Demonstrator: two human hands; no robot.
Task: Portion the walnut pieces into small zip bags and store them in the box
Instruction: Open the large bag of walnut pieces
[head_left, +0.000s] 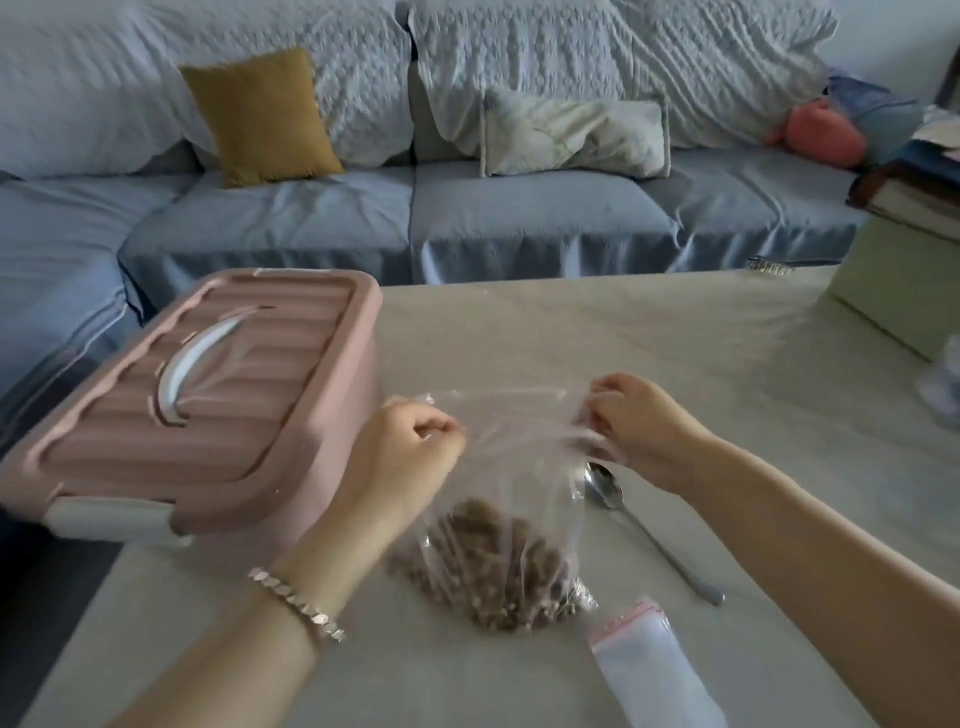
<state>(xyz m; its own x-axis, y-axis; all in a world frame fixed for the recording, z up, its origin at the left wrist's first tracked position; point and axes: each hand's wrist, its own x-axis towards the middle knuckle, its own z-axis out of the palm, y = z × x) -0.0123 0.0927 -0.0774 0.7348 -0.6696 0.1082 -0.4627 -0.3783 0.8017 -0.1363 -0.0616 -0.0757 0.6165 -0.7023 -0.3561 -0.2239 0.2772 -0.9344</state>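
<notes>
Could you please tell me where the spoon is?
In the head view, the spoon lies on the table right of the walnut bag, its bowl near the right hand.

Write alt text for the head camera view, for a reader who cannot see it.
A person's left hand and right hand pinch the top of a clear bag holding walnut pieces on a table. A lidded pink box sits to its left; a spoon and small zip bags lie to its right.
</notes>
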